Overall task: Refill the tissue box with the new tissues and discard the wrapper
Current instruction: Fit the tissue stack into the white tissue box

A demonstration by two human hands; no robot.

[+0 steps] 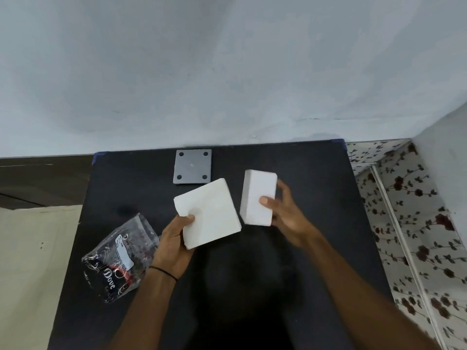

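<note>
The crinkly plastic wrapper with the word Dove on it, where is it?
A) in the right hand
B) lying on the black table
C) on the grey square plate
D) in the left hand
B: the crinkly plastic wrapper lies on the black table, beside the left hand, which holds a white tissue stack.

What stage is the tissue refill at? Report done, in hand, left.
Done: the tissues are out of the wrapper, which lies empty-looking on the table.
In hand: the left hand holds one white stack; the right hand holds the other stack.
Left: loading the tissues; only a grey square plate lies nearby, possibly part of the box. The wrapper is not yet discarded.
</note>
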